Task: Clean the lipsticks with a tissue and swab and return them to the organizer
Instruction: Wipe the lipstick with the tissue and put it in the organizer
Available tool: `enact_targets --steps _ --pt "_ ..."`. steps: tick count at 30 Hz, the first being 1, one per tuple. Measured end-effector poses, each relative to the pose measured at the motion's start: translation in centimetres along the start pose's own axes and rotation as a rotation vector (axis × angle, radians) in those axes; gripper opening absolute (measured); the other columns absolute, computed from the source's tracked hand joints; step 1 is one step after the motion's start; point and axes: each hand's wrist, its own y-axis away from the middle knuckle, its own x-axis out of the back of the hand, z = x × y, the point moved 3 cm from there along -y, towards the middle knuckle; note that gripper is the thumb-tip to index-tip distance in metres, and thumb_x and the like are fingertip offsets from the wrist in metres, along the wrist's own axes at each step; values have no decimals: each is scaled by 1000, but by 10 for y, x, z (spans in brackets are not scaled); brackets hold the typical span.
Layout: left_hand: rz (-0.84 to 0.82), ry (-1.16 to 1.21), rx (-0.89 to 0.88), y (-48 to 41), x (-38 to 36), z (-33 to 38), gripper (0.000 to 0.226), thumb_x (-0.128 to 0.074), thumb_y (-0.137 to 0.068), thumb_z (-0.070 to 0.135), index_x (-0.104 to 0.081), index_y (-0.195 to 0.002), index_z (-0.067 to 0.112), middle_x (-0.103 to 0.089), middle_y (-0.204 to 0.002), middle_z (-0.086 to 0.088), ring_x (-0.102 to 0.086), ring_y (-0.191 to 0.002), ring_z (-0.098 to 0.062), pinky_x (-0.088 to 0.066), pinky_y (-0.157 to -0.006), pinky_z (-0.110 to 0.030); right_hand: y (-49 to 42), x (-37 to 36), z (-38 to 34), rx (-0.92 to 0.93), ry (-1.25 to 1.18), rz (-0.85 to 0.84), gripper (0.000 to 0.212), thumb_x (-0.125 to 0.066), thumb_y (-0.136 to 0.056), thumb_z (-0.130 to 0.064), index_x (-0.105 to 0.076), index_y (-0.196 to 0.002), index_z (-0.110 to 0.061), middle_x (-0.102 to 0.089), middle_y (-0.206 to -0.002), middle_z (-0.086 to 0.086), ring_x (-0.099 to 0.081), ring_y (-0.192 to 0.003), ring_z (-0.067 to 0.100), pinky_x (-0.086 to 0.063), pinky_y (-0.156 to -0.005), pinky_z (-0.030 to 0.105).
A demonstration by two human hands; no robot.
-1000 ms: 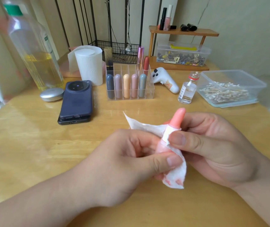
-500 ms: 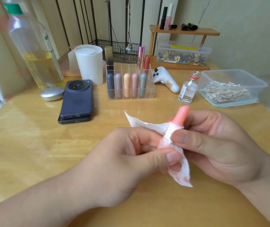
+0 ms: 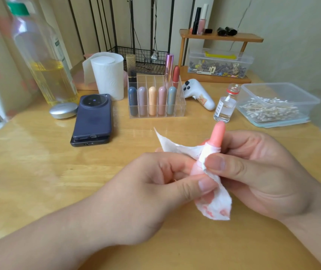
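Note:
A coral-pink lipstick (image 3: 217, 134) stands tilted between both hands above the table. A white tissue (image 3: 217, 203) with pink smears is wrapped round its middle. My left hand (image 3: 148, 193) pinches the lipstick's lower end together with the tissue. My right hand (image 3: 257, 172) pinches the tissue against the lipstick with thumb and fingers. Behind stands the clear organizer (image 3: 182, 103) with several pastel lipsticks in the front row and three taller ones at the back. A clear tub of cotton swabs (image 3: 278, 106) sits at the right.
A small glass vial (image 3: 226, 107) stands just behind the hands. Two stacked phones (image 3: 92, 118), a silver disc (image 3: 63, 110), an oil bottle (image 3: 42, 55) and a tissue roll (image 3: 108, 76) are at the left back. A white controller (image 3: 199, 93) lies beside the organizer.
The lipstick has shifted slightly right and up. The tissue has slid along it, and its hanging smeared corner has swung lower and to the right.

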Motion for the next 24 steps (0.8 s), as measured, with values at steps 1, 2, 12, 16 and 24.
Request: enact_targets --steps 1,2,12,16,24 --pt "63 -20 -8 1 0 0 25 -76 -86 25 -71 -91 1 -76 -88 -17 -72 -84 -36 -57 -85 -48 0 0 0 5 12 4 31 -84 -74 -31 -72 -86 -6 -64 -71 20 -56 -60 34 -46 -58 40" --pt "131 -61 -8 2 0 0 32 -83 -77 32 -70 -88 4 -76 -85 -19 -70 -84 -45 -54 -85 -60 0 -2 1 11 15 -1 27 -84 -74 -31 -73 -86 -8 -66 -72 17 -54 -60 35 -47 -57 38" --pt "178 19 27 1 1 3 32 -83 -72 37 -73 -86 11 -77 -88 -17 -70 -91 -49 -47 -93 -70 -1 0 6 -46 -119 -43 18 -79 -76 -22 -73 -86 -9 -67 -69 5 -62 -56 13 -33 -46 21" --pt "264 -7 52 1 3 2 45 -90 -57 41 -74 -82 7 -76 -81 -18 -72 -85 -45 -51 -91 -66 -2 2 12 -139 -180 -103 26 -82 -74 -20 -70 -93 -7 -62 -78 8 -52 -67 18 -17 -57 36" --pt "264 -31 73 2 4 -3 54 -93 -48 43 -70 -78 4 -75 -80 -20 -71 -79 -46 -56 -84 -62 -3 -1 17 -195 -208 -126 31 -83 -73 -21 -72 -96 -5 -61 -83 13 -29 -70 38 -6 -69 50"
